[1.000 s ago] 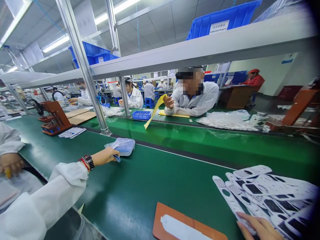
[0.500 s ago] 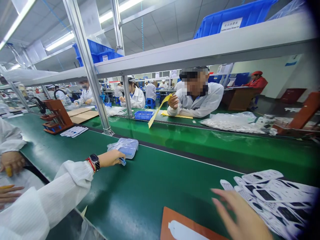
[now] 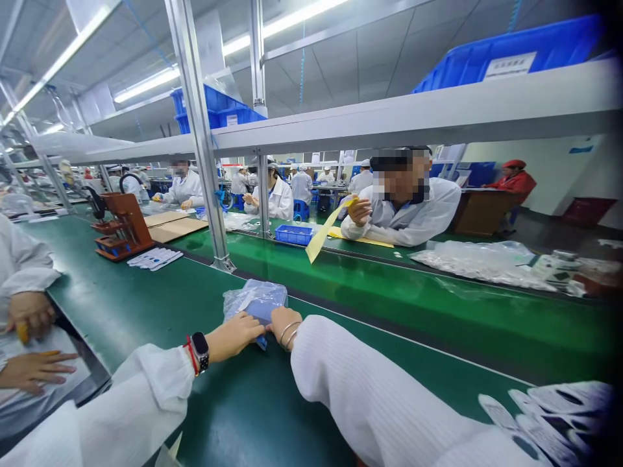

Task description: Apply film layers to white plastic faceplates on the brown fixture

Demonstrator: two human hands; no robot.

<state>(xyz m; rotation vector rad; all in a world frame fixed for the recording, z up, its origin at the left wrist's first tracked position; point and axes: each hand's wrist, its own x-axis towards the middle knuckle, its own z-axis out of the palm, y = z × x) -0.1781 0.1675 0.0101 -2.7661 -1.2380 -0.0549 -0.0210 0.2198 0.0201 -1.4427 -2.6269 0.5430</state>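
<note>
gripping the blue bag (image 3: pixel 256 299) at its near end with both hands, left hand (image 3: pixel 237 335) and right hand (image 3: pixel 283 322) closed on it out toward the belt's (image 3: pixel 302 389) far edge, the person should keep the pull even so the film does not tear.

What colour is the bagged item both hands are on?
Blue, inside a clear plastic bag; head view.

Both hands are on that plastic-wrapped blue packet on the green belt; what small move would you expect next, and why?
Probably drawing the plastic-wrapped blue packet closer. The left hand and right hand both grip its near edge, and it lies at arm's length on the green belt, far from the body.
</note>
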